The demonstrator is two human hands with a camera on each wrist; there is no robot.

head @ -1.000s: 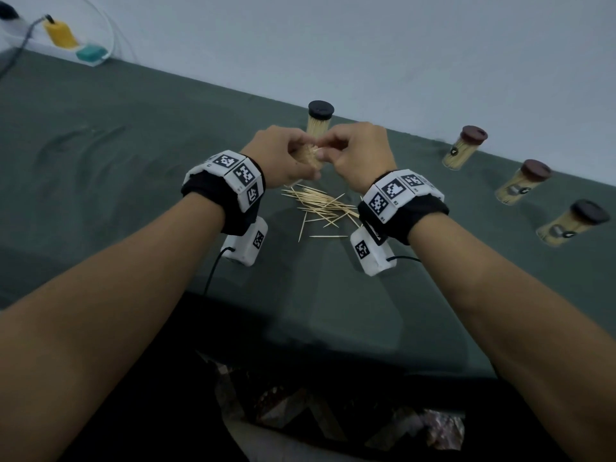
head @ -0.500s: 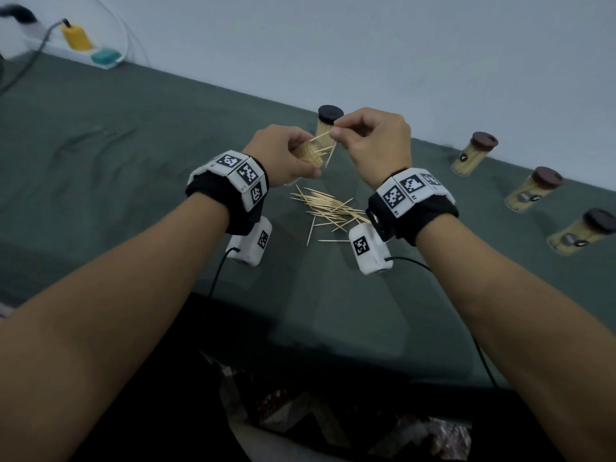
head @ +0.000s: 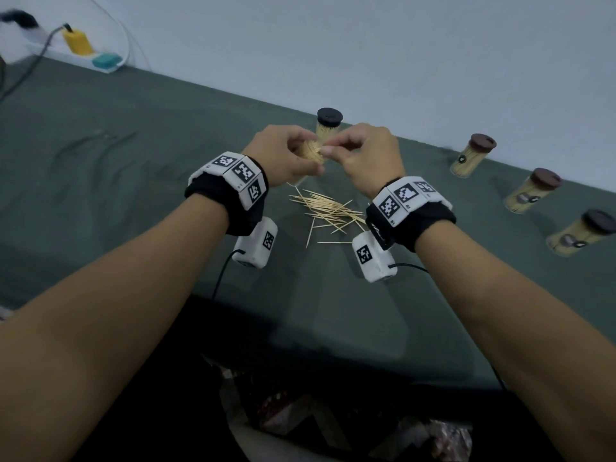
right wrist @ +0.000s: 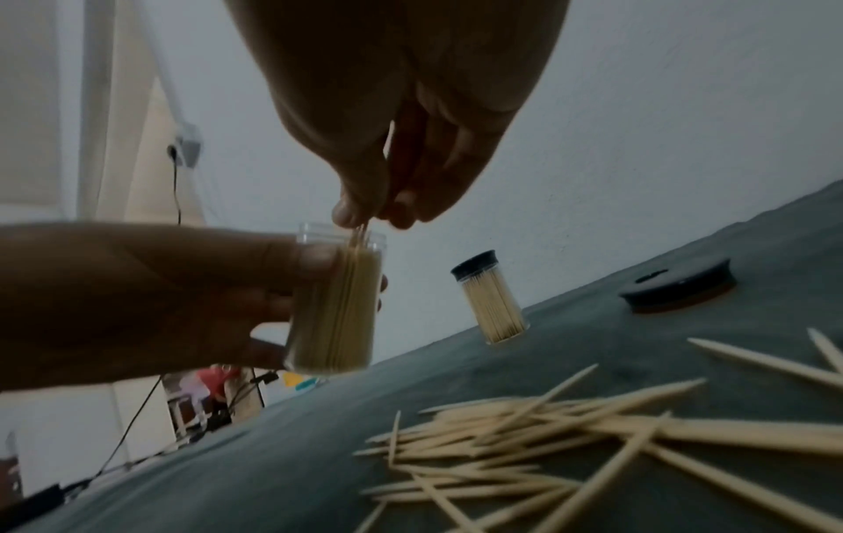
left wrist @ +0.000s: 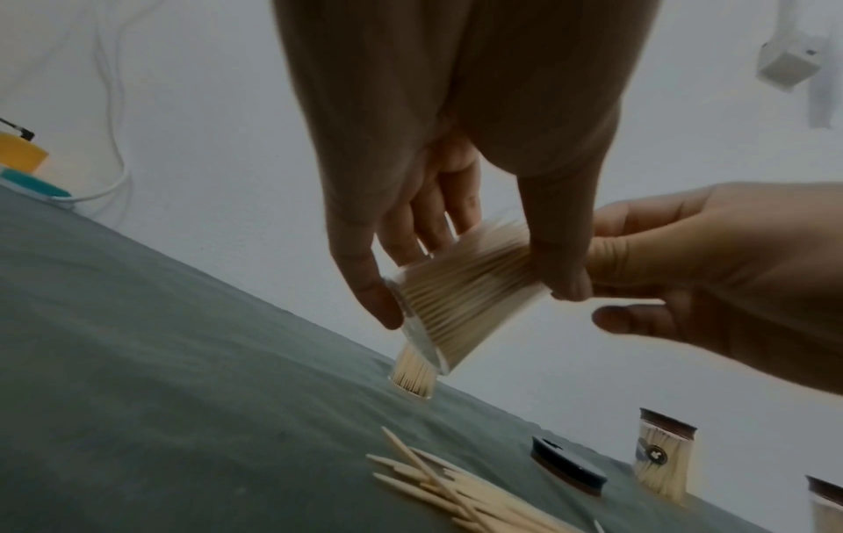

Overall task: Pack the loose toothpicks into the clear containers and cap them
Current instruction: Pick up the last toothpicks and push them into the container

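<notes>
Counter (head: 100, 135) covered in dark green cloth, lightly wrinkled, set against a plain pale grey-white wall (head: 366, 45). White power strip (head: 100, 63) at the far left corner, holding a yellow plug (head: 77, 41) with dark cable. Pale curtain (right wrist: 132, 126) seen in the right wrist view. Light dim and even.

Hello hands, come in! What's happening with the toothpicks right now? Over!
Left hand grips open clear container. Right hand pinches toothpicks into its mouth. Loose pile still on cloth, cap lying off. Nothing in the way.
</notes>
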